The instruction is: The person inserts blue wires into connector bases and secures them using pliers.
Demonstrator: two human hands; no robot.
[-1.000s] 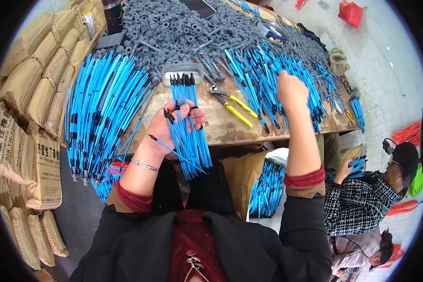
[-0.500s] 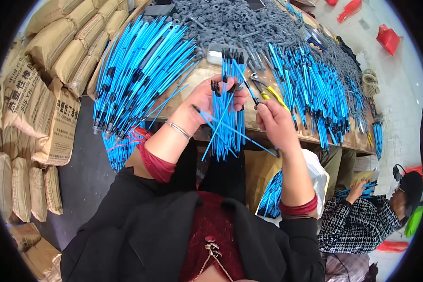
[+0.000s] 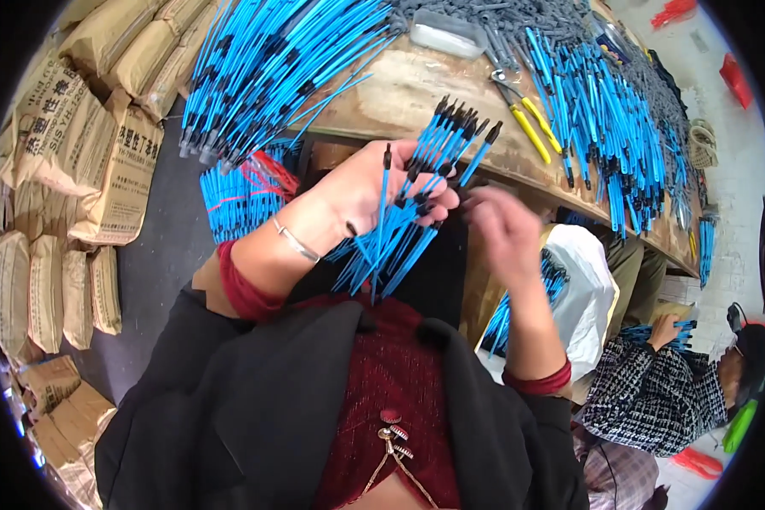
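In my left hand (image 3: 359, 189) is a loose bundle of thin blue plastic strips (image 3: 433, 140) with black ends. My fingers are closed round its middle, the black ends point up and away, and the blue tails hang toward my lap. A few strips lie crosswise against my palm. One blue strip (image 3: 479, 156) stands out at the right side of the bundle, close to my right fingertips. My right hand (image 3: 508, 234) hovers just right of the bundle with curled fingers, blurred by motion; whether it holds anything is not visible.
On the wooden table (image 3: 357, 110) lie large blue strip piles at left (image 3: 272, 72) and right (image 3: 608, 127), grey parts, a clear box (image 3: 447, 34) and yellow-handled pliers (image 3: 527, 119). Paper sacks (image 3: 127, 170) stand left. A white-lined bag (image 3: 588, 297) and a co-worker (image 3: 646, 391) are at right.
My view has tipped down, so the table sits higher. The bundle has come nearer my body and tilted. My right hand, earlier pinching a strip's black end, now blurs beside the bundle.
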